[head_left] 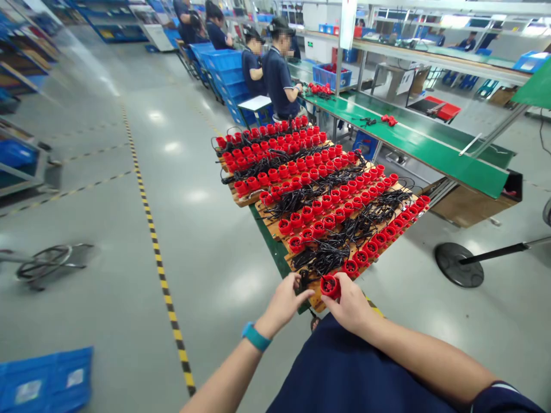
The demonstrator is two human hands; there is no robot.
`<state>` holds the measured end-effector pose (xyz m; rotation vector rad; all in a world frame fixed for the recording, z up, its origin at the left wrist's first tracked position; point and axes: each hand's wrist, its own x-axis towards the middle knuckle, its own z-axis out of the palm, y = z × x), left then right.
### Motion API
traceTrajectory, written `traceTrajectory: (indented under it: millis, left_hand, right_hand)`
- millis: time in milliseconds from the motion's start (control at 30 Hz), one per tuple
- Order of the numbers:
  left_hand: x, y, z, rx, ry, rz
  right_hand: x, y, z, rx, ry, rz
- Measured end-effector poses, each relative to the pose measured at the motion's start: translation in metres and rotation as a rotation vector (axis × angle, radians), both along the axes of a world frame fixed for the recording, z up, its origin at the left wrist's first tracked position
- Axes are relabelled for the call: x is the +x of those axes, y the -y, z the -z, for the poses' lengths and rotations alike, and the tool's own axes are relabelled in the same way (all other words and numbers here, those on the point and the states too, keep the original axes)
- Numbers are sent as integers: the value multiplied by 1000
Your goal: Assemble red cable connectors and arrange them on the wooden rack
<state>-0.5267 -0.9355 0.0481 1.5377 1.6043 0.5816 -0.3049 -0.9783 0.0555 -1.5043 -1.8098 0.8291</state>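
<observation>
My right hand [355, 304] is closed around a red round socket [329, 286] at the near corner of a wooden board, its hollow end with dark contacts facing up. To its left, my left hand [286, 301] has its fingers curled at a black cable [303, 279], the thumb stretched towards the socket; the fingertips are partly hidden. Rows of similar red sockets [318, 229] stand upright on the wooden boards [282, 213]. Between the rows lie bundled black cables [331, 252].
A green-topped conveyor bench [451, 158] runs along the right, with several red parts on it. Co-workers [279, 74] stand beyond the boards near stacked blue crates [224, 74]. A black round stand base [460, 264] is on the floor at right; striped tape [155, 246] marks the left.
</observation>
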Motion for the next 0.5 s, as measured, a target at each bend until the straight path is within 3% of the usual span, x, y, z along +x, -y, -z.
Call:
traceTrajectory:
  millis: [67, 167, 367, 500]
  left_hand:
    - [-3, 14, 37, -3, -50, 16]
    - [1, 20, 63, 8, -84, -9]
    - [6, 5, 64, -4, -111, -77]
    - [3, -4, 55, -5, -172, -42]
  right_hand:
    - [-2, 2, 5, 54, 6, -2]
    - [-3, 2, 10, 133, 9, -30]
    - [-4, 5, 16, 133, 20, -85]
    - [-7, 13, 12, -17, 86, -98]
